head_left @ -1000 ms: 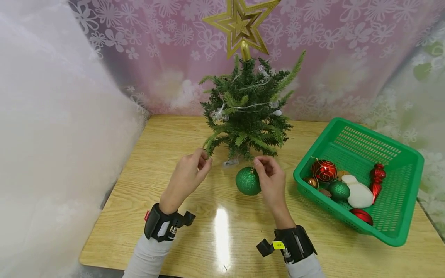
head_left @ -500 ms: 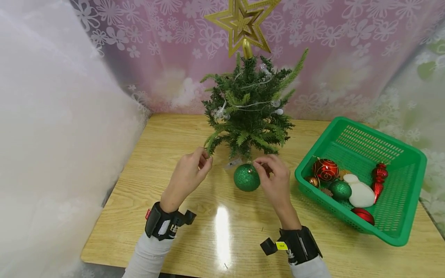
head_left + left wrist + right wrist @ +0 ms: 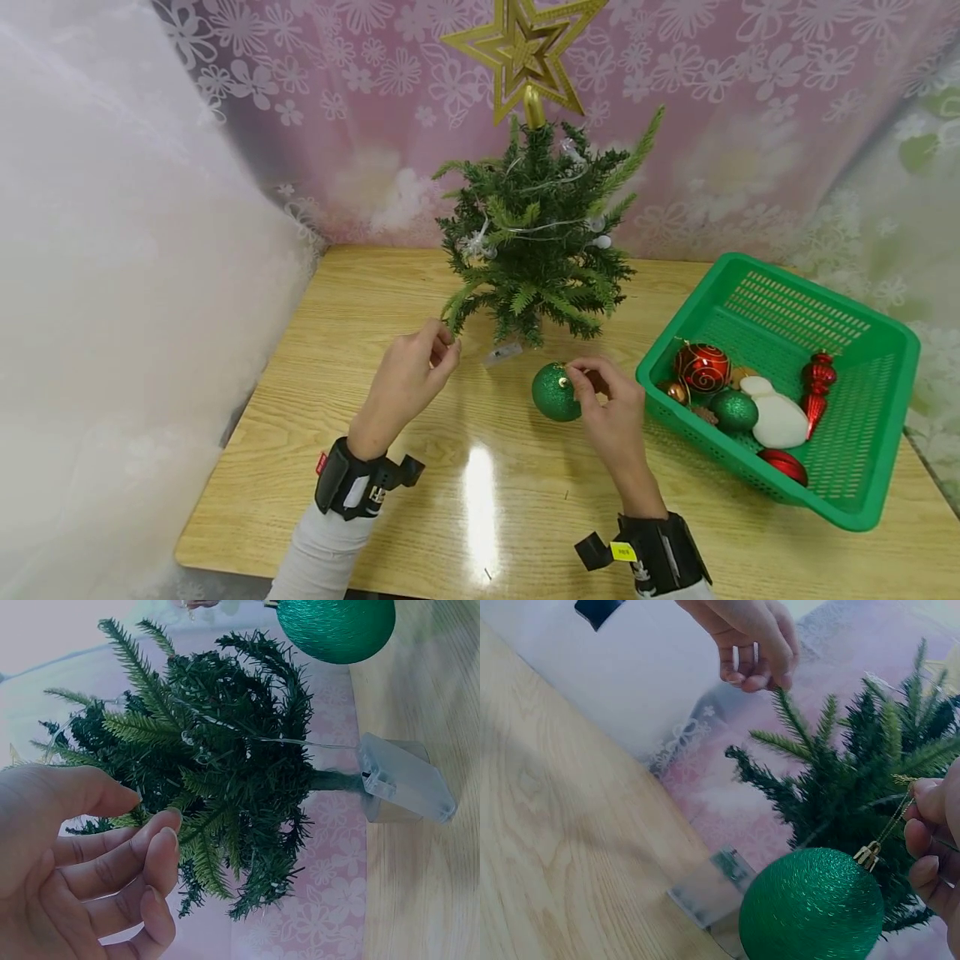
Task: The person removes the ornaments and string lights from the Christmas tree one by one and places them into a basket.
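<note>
A pink curtain printed with white flowers (image 3: 360, 150) is hanging behind the scene, and a pale wood-grained table (image 3: 262, 483) is spreading out below it. A small green artificial Christmas tree (image 3: 536, 258) is standing near the table's back edge, its needles hiding most of its base in the head view. To the right, a slatted green plastic basket (image 3: 895, 433) is sitting just beside the right hand (image 3: 611, 404), filling that side of the working area. A flat gold openwork star (image 3: 528, 46) is topping the tree. The two hands are keeping apart: the left hand (image 3: 405, 375) is pinching the tip of a light green needled branch (image 3: 795, 724) between thumb and fingers, while the right hand is pinching a thin gold cord loop (image 3: 894, 819). From that loop a glittery green ball ornament (image 3: 551, 396) is hanging in front of the tree, between the hands but nearer the right one, whose fingers are covering part of its edge. Inside the basket, a white flat figure (image 3: 780, 421), a red ball with gold swirls (image 3: 702, 368), a slender red finial (image 3: 819, 383), a second green ball (image 3: 733, 411) and a ridged red ball (image 3: 782, 467) are lying close together. A clear plastic box (image 3: 502, 354) is resting against the tree's foot, near the green ball ornament, and a small copper ball (image 3: 675, 392) is sitting by the basket's left wall.
</note>
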### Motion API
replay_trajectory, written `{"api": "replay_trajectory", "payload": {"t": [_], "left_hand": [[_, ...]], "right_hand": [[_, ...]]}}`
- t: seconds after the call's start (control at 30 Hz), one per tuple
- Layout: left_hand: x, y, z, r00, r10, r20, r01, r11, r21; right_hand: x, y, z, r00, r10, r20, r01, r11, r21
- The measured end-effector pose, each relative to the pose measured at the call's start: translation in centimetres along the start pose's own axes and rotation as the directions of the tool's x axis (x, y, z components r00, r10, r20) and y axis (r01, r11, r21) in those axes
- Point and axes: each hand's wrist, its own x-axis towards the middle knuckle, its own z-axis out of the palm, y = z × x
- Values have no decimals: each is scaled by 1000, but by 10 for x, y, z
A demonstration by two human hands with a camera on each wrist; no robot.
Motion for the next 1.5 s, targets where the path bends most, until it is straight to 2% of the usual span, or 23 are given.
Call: {"api": "replay_trajectory", "payload": {"t": [0.17,0.37,0.47,0.6,0.8,0.93,1.1,1.2,1.33,1.5], "left_hand": [[-1,1,3,1000,11,-6,-11,1000,-12],[-1,2,7,1000,7,-4,-7,1000,-21],[-1,3,10,1000,11,-5,-11,1000,-23],[-2,4,12,1000,26,-7,-26,999,-33],[-2,7,13,1000,18,6,-17,999,-47],[-1,7,13,1000,11,13,-10,999,-51],[-1,7,12,1000,-1,21,3,998,-62],[-1,6,12,1000,0,16,1,998,-60],[-2,6,12,1000,2,-3,-2,998,-55],[-4,7,11,997,-40,-59,36,997,-65]], "right_hand": [[-2,1,-12,996,39,-76,-38,999,2],[-1,-1,-31,982,80,-173,-79,997,12],[1,-1,-42,971,96,-218,-86,995,56],[7,-3,-57,941,137,-308,-87,981,171],[12,1,-75,896,176,-409,-17,931,363],[12,4,-83,868,186,-460,15,917,398],[12,7,-89,808,190,-558,56,917,394],[11,9,-90,785,181,-592,59,930,362],[7,14,-91,780,186,-598,16,949,315],[-2,19,-90,785,220,-579,-63,958,279]]}}
